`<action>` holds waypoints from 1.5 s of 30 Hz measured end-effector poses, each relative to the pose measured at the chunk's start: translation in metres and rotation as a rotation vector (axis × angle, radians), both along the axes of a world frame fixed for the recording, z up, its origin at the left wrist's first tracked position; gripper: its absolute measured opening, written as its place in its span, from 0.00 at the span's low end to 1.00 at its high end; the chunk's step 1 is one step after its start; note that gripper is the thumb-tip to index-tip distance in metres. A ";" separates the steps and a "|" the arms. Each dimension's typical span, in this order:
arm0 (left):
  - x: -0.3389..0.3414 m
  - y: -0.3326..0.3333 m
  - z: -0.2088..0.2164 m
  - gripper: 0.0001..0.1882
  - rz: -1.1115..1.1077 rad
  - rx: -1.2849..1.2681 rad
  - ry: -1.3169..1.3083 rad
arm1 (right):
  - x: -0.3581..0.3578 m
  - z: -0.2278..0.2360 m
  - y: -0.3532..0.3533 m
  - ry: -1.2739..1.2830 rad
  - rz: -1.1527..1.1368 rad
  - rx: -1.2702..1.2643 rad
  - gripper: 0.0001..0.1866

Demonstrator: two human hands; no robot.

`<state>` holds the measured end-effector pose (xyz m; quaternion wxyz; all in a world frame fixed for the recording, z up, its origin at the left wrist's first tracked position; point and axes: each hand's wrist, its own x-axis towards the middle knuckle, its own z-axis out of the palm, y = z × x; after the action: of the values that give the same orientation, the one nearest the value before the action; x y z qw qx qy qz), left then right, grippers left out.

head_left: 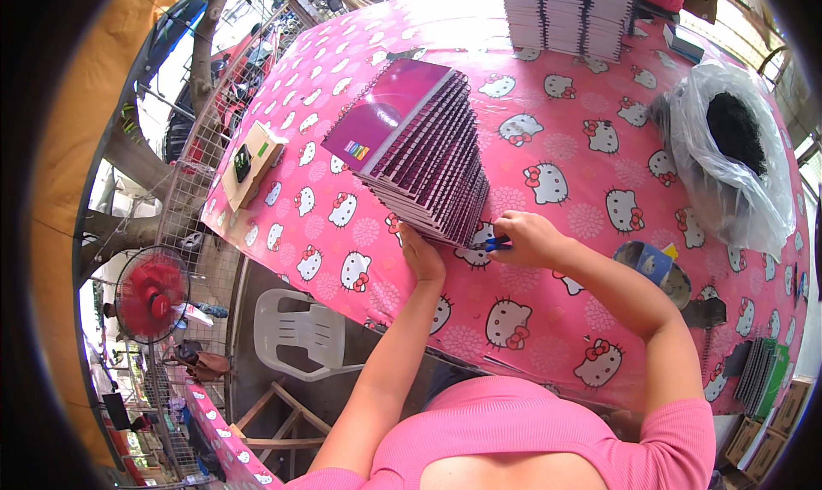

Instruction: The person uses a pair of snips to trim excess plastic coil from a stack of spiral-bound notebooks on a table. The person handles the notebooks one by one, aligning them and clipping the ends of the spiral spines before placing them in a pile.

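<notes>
A tall stack of purple-covered spiral notebooks [437, 160] stands on the table, its dark coil bindings facing right and toward me. My left hand [422, 257] rests against the near lower edge of the stack, fingers extended along it and partly hidden. In my right hand [529, 239] is a small pair of pliers with blue handles [497, 244]. Their tip points left at the coil ends by the stack's bottom corner; whether it touches a coil I cannot tell.
A pink patterned cloth [479, 289] covers the table. Taller stacks of spiral-bound books [565, 15] stand at the back. A clear plastic bag with black coils [736, 139] lies right, near a roll of tape [651, 272]. A small cardboard box [251, 166] sits left, a white chair [300, 334] below.
</notes>
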<state>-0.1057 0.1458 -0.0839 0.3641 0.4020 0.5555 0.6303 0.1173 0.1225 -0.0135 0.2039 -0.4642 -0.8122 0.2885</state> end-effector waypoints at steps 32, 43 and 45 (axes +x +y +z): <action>-0.002 0.000 0.000 0.35 -0.047 0.002 -0.136 | 0.003 0.019 0.037 0.027 -0.065 -0.668 0.25; 0.005 -0.005 0.012 0.33 0.048 0.048 -0.015 | -0.007 -0.019 -0.006 -0.244 0.045 0.392 0.23; 0.010 -0.006 0.018 0.34 -0.025 -0.010 0.009 | -0.004 -0.016 0.002 -0.158 0.045 0.265 0.21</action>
<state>-0.0956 0.1398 -0.0662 0.3716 0.4100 0.5551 0.6211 0.1134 0.1242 -0.0292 0.1922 -0.4364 -0.8668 0.1458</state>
